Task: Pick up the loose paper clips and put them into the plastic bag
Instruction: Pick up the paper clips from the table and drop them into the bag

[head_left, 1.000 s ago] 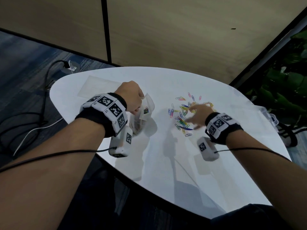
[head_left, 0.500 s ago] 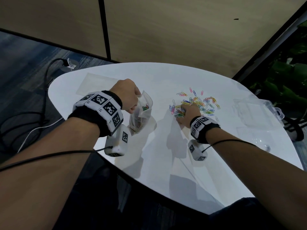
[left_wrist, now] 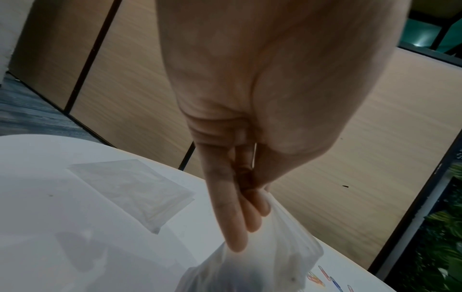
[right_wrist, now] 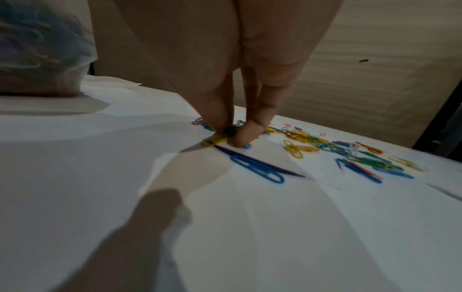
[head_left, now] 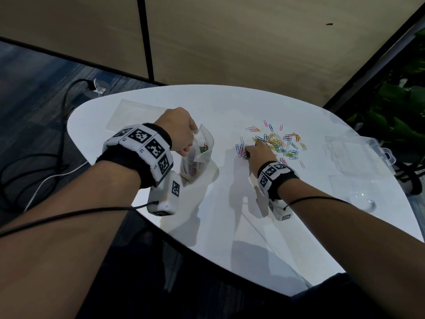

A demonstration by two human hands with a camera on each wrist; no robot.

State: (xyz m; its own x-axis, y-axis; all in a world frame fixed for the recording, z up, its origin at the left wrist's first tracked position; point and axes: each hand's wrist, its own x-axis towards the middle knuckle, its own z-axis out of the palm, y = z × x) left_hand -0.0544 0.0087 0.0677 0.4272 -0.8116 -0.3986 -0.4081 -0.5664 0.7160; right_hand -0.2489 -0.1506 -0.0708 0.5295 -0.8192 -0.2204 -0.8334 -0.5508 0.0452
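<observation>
- In the right wrist view, the right hand's fingertips point down at the centre of the frame, thumb and fingers drawn together and pinching a small clump of paper clips against the table.
- The right hand sits at the centre of the head view, at the left edge of the scattered heap.
- In the left wrist view, the left hand's fingers reach down at lower centre and, together with the thumb, pinch the top edge of the plastic bag.
- The left hand is left of centre in the head view, holding the plastic bag upright with its bottom on the table; its mouth gapes toward the right and coloured clips show inside.
- The loose paper clips lie spread over the table to the right of centre in the head view, well apart from the bag.
- A flat clear sheet lies on the table at upper left of the hands.
- A clear plastic box sits at the table's right edge.
- Cables trail over the dark floor at the left of the frame.
</observation>
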